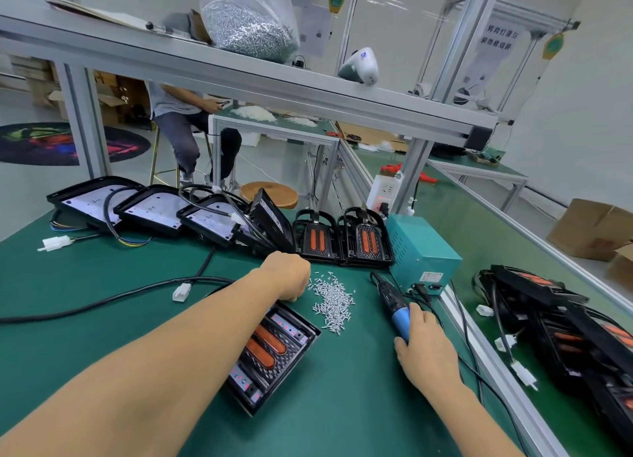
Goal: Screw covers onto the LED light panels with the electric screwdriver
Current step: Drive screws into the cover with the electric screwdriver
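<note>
Many tiny screws [333, 300] could scatter if my curled left hand [289, 276] bumps them; my right hand [424, 345] grips the screwdriver [397, 306].

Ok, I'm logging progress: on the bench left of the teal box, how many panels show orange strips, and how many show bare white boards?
Panels with orange strips: 3
Panels with white boards: 3
Tilted panel, face unclear: 1
Total: 7

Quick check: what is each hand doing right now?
Left hand: fingers curled at the edge of the loose silver screw pile; grasp cannot be told.
Right hand: grips the blue-handled electric screwdriver.
</note>
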Demonstrator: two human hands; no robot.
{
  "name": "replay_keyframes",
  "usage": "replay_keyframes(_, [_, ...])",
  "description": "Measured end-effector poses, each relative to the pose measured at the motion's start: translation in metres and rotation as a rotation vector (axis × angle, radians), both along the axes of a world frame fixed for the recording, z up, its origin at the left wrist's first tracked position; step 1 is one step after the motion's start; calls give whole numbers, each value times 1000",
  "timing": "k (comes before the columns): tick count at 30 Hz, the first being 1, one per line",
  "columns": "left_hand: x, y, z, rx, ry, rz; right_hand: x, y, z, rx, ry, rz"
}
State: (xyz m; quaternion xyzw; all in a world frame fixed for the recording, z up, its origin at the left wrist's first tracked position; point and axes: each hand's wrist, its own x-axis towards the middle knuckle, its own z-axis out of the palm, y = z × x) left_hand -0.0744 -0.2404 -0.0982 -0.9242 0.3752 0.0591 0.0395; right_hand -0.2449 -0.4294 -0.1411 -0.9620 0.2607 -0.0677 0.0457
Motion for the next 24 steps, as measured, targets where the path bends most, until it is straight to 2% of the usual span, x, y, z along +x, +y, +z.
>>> replay_keyframes(4, [2, -3, -6, 5, -49, 29, -1, -1, -1, -3, -10, 5])
replay_keyframes(10, [5, -2, -9, 2, -23, 27, -1, -1, -1, -19, -1, 4])
replay_keyframes(14, [0, 0, -7, 65, 25, 49, -1, -3, -1, 11, 6, -3])
replay_keyframes(16, [-1, 2, -2, 35, 85, 79, 0, -3, 0, 37, 10, -11])
replay_keyframes(18, [-2, 5, 4, -101, 170, 95, 2, -5, 1, 62, 13, -21])
replay_keyframes(24, [-12, 24, 18, -842, 502, 193, 8, -10, 7, 134, 51, -48])
